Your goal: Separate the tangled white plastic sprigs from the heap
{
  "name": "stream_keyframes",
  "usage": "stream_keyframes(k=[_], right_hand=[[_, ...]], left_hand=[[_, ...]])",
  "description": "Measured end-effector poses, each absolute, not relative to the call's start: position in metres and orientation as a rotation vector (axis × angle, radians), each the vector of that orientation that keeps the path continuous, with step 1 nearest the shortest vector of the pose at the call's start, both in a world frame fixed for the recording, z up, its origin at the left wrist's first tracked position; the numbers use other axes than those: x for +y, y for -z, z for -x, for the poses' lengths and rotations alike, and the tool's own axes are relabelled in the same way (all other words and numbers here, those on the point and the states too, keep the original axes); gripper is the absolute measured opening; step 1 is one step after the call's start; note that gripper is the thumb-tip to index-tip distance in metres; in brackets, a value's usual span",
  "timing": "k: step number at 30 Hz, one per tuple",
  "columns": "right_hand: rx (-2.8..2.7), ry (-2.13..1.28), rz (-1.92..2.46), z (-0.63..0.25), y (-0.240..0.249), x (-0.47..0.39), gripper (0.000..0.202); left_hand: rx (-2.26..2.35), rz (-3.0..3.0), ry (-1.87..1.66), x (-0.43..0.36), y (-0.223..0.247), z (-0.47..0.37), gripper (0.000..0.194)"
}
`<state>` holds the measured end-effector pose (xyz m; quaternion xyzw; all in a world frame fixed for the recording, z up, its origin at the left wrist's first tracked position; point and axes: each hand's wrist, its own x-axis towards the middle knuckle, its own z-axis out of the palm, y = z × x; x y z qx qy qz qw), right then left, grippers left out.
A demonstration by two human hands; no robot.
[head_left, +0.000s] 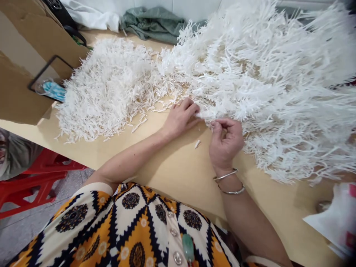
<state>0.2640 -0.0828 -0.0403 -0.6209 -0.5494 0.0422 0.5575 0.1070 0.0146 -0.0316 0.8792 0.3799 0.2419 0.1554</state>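
My left hand (pixel 182 116) is closed, its fingertips pinching a white branched strand piece (pixel 205 115) at the edge of the big heap. My right hand (pixel 226 139) is also closed, thumb and forefinger pressed together at the near end of that piece. What exactly sits between the right fingertips is too small to make out. Behind and to the right spreads a large tangled heap of white branched strands (pixel 267 85). To the left lies a pile of short white pieces (pixel 111 85). One loose short piece (pixel 197 144) rests on the table between my hands.
A cardboard box (pixel 19 70) with a black wire frame stands at the left of the tan table (pixel 167 167). Dark green cloth (pixel 152 22) lies along the wall. A white plastic bag (pixel 330 218) is at the right edge. Red stools (pixel 33 189) stand below on the left.
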Motion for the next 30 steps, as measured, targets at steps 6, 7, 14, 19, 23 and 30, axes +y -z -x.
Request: stream_keyframes(k=[6, 7, 14, 19, 23, 30], right_hand=[[-1.286, 0.082, 1.332, -0.263, 0.036, -0.085, 0.020], [-1.301, 0.100, 1.328, -0.263, 0.036, -0.085, 0.019], [-1.612, 0.122, 1.496, -0.261, 0.043, -0.085, 0.039], [-1.684, 0.154, 1.555, -0.264, 0.052, -0.082, 0.077], [-1.682, 0.076, 1.545, -0.269, 0.055, -0.081, 0.080], [-1.771, 0.024, 1.553, -0.286, 0.053, -0.074, 0.081]], left_hand=[[1.038, -2.232, -1.156, 0.026, 0.036, -0.101, 0.031], [1.036, -2.177, -1.217, 0.027, 0.037, -0.101, 0.032], [0.910, -1.938, -1.241, 0.020, 0.030, -0.099, 0.034], [0.840, -1.836, -1.255, 0.021, 0.034, -0.103, 0.035], [0.831, -1.795, -1.358, 0.031, 0.044, -0.105, 0.043], [0.915, -2.275, -1.399, 0.030, 0.052, -0.101, 0.090]])
